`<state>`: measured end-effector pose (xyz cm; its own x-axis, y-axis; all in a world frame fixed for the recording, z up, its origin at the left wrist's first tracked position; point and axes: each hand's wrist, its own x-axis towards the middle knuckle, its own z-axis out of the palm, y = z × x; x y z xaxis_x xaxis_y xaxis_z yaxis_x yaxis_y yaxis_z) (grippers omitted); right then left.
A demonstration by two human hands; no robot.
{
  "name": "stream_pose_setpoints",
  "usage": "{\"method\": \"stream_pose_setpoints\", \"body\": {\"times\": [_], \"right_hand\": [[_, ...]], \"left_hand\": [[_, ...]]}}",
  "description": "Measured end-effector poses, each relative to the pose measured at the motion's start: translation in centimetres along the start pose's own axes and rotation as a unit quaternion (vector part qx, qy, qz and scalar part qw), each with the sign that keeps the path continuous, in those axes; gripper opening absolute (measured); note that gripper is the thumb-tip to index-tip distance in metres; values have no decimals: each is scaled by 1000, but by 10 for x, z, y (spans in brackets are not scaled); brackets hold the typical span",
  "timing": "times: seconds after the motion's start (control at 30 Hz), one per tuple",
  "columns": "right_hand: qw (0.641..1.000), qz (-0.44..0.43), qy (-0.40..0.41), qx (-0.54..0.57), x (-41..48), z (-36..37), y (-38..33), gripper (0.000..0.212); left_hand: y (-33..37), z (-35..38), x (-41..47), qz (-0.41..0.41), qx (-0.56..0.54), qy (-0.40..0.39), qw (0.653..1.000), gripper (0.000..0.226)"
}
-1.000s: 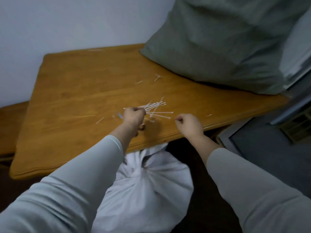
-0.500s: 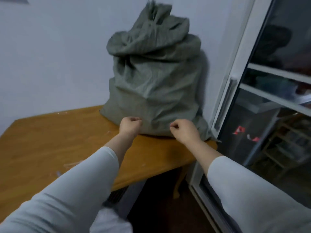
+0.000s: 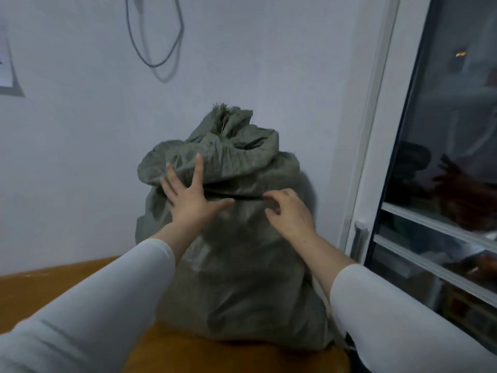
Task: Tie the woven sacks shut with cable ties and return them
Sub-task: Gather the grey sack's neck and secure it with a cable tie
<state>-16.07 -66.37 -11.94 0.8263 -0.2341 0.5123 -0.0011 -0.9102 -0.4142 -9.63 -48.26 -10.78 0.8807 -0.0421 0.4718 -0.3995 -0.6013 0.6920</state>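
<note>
A large grey-green woven sack stands upright on the wooden table, against the wall. Its mouth is bunched and folded over at the top, with frayed threads sticking up. My left hand lies flat on the sack's upper left, fingers spread. My right hand is at the upper right, its bent fingertips touching a horizontal fold of the cloth. I see no cable tie in either hand or round the sack's neck.
A glass sliding door with a white frame and handle stands close on the right of the sack. A looped cable hangs on the wall above. The table's right edge ends just beside the sack.
The view has swung up from the cable ties on the table to the sack. Both hands, fisted before, have risen, opened and reached the sack's upper part.
</note>
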Motion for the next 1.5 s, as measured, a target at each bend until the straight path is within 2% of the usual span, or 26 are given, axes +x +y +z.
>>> {"method": "stream_pose_setpoints", "body": {"times": [0.2, 0.27, 0.33, 0.47, 0.57, 0.63, 0.7, 0.8, 0.83, 0.9, 0.93, 0.97, 1.0, 1.03, 1.1, 1.13, 1.23, 1.37, 1.43, 1.5], "right_hand": [[999, 6, 4, -36, 89, 9, 9, 95], [998, 8, -20, -65, 109, 14, 13, 103], [997, 15, -39, -71, 130, 20, 17, 95], [998, -11, -45, -39, 177, 36, 17, 46], [993, -39, -48, 97, 199, 54, 2, 18], [977, -31, -75, 200, 207, 57, -9, 12], [959, -24, -116, 258, 217, 52, -10, 8], [958, -53, -187, 213, 231, 31, -4, 24], [960, -74, -187, 194, 238, 23, -3, 23], [964, -100, -129, 211, 256, 11, 4, 15], [968, -112, -105, 199, 264, 7, 9, 36], [974, -128, -117, 144, 270, 3, 13, 67], [975, -127, -162, 81, 275, 5, 19, 93], [969, -115, -216, 30, 277, 8, 25, 108], [958, -95, -271, -27, 279, 20, 35, 114], [962, -93, -252, -55, 282, 27, 38, 111], [972, -99, -168, -131, 292, 38, 38, 101], [972, -90, -166, -143, 299, 39, 37, 97], [971, -68, -177, -148, 301, 38, 36, 96], [972, -49, -177, -148, 305, 37, 35, 95]], "left_hand": [[-9, 19, 79, 14, 55, -96, 994, 123], [-15, 28, 94, 9, 75, -141, 987, 128], [-22, 37, 107, 13, 109, -178, 978, 133], [-23, 46, 138, 37, 135, -186, 973, 140], [-16, 49, 155, 48, 110, -160, 980, 143], [-13, 52, 165, 87, 101, -132, 982, 139], [-9, 57, 177, 125, 121, -111, 978, 119], [-4, 68, 193, 124, 207, -119, 963, 73], [-2, 72, 197, 113, 219, -126, 961, 65], [1, 77, 201, 87, 220, -120, 964, 56], [3, 78, 202, 70, 220, -112, 967, 55], [4, 77, 203, 52, 221, -105, 968, 56], [5, 76, 203, 39, 225, -97, 969, 57], [6, 75, 202, 30, 226, -93, 969, 57], [9, 73, 201, 19, 212, -92, 973, 55], [10, 71, 200, 11, 195, -90, 976, 55], [1, 60, 204, -33, 176, -65, 982, 70], [-13, 55, 206, -127, 244, -34, 961, 111], [-14, 60, 207, -182, 210, -51, 959, 120], [-14, 63, 211, -230, 123, -90, 961, 128]]}}
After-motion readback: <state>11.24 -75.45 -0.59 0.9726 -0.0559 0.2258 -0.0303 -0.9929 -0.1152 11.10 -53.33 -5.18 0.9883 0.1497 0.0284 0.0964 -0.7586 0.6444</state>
